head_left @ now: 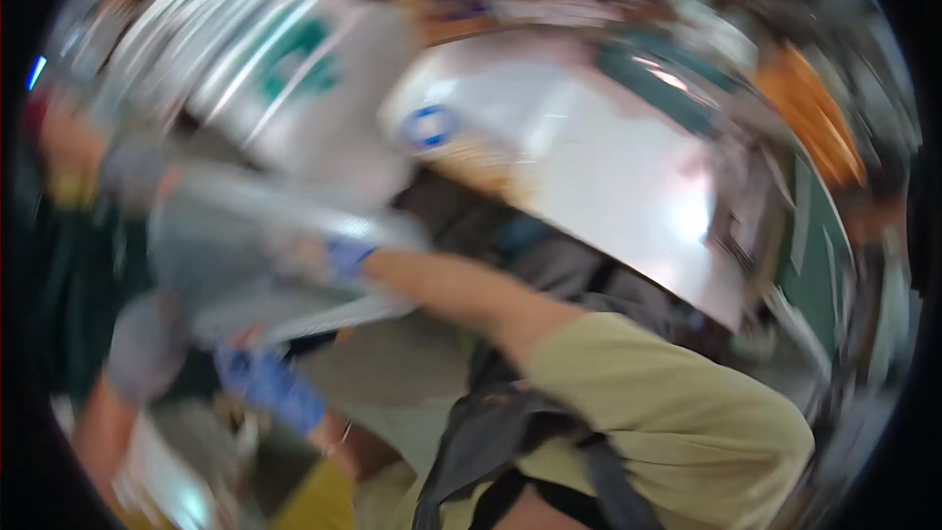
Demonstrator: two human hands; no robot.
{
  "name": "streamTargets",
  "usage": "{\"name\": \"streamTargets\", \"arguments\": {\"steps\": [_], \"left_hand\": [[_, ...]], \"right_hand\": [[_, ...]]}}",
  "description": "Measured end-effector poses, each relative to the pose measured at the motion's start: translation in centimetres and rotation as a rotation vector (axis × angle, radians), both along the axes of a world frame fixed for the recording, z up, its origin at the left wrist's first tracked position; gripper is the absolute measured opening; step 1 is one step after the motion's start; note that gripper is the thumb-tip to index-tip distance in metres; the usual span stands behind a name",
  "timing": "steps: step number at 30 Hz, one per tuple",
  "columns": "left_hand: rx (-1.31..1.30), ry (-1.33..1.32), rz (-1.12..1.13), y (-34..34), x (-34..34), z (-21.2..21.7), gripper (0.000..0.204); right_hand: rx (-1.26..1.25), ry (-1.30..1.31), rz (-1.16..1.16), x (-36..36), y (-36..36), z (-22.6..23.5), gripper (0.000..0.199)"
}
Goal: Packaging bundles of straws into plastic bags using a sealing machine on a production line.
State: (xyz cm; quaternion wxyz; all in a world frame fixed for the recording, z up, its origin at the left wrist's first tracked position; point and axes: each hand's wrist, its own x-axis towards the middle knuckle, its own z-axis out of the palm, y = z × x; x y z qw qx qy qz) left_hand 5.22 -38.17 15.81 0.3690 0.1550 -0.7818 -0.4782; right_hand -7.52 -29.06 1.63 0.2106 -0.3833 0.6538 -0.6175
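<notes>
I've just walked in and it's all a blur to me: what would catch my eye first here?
Most striking is the big shiny white panel tilted across the upper middle. Below it, the person's arm in an olive sleeve reaches leftward, its blue-gloved right hand against pale, plastic-like sheeting at centre left. The other blue-gloved left hand sits lower left; motion blur hides finer detail.
</notes>
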Motion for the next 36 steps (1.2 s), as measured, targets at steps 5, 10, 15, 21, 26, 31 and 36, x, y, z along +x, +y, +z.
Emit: {"name": "streamTargets", "arguments": {"steps": [5, 10, 15, 21, 26, 31, 36], "left_hand": [[-0.166, 0.274, -0.039, 5.4, -1.4, -0.6, 0.022], [-0.376, 0.232, -0.979, 23.3, -1.0, 0.7, 0.022], [0.183, -0.051, -1.528, 42.0, -3.1, -4.7, 0.013], [-0.087, 0.018, -1.639, 50.2, -4.4, -2.0, 0.017], [-0.543, 0.310, -1.150, 54.8, -18.9, 2.5, 0.012], [-0.836, -0.037, -0.928, 55.1, -35.1, 4.9, 0.035], [-1.265, -0.167, -0.790, 61.7, -38.3, 2.9, 0.044]], "right_hand": [[0.180, 0.162, -0.187, 3.0, 1.9, 7.7, 0.046], [0.687, 0.791, -1.038, 6.1, 36.4, 13.9, 0.015], [1.336, 0.216, -1.913, 16.1, 65.7, 11.1, 0.023], [1.511, -0.207, -1.839, 15.4, 71.5, 5.6, 0.030], [1.558, 0.030, -1.912, 17.8, 75.6, 4.5, 0.024], [0.253, 0.145, -1.992, 25.9, 61.5, 13.4, 0.017], [-0.264, -0.466, -1.728, 48.1, 47.0, 17.3, 0.014]]}}
